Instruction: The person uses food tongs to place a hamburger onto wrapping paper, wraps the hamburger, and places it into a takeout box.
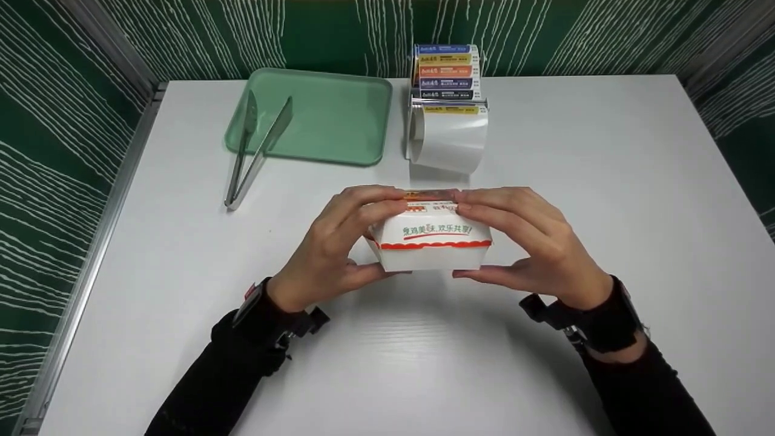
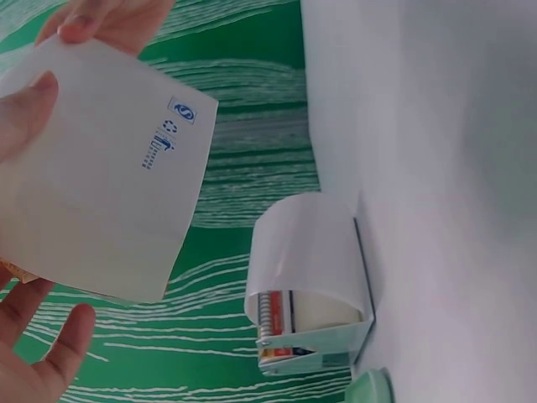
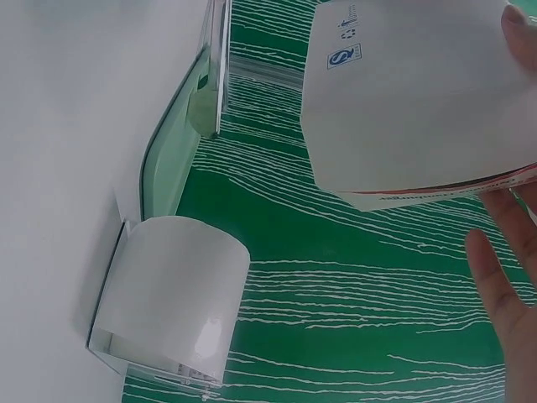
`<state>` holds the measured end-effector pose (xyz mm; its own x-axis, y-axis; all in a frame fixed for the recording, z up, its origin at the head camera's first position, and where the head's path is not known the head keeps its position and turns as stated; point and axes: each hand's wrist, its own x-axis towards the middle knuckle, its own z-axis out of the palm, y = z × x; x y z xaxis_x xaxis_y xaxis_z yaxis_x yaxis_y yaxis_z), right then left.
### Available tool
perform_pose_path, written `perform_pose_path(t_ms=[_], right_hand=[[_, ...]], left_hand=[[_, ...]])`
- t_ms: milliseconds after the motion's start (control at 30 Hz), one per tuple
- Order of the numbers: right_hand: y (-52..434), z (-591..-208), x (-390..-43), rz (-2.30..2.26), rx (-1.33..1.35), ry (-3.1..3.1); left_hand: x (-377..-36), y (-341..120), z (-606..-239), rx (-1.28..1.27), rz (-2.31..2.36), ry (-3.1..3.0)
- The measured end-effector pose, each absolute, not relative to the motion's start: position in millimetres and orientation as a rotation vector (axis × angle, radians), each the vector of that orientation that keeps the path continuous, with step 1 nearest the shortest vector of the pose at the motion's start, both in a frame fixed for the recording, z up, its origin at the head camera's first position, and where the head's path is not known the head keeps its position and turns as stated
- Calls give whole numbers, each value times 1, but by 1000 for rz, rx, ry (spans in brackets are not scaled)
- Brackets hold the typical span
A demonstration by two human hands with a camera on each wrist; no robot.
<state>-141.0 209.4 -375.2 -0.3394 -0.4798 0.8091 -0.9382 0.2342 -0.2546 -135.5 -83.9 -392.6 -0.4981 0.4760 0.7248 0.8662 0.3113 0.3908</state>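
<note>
A white paper burger box with a red wavy edge and green and red print is held up off the table, its lid closed. My left hand grips its left side, thumb beneath and fingers over the top. On the opposite side my right hand holds it the same way. Both wrist views look at the pale underside of the box, which bears small blue marks. The right wrist view shows the right hand at the box's edge. Fingers cover part of the lid's top print.
Behind the box stands a label dispenser with a white roll and several coloured label strips. To its left lies a green tray. Metal tongs rest across the tray's left front edge. A green wall borders the white table.
</note>
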Motion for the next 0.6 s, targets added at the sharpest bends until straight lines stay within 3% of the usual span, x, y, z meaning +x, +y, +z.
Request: perform_pose_path(t_ms=[600], right_hand=[[206, -376, -142, 1028, 1319, -1889]], left_hand=[[-138, -86, -392, -1207, -1146, -2130]])
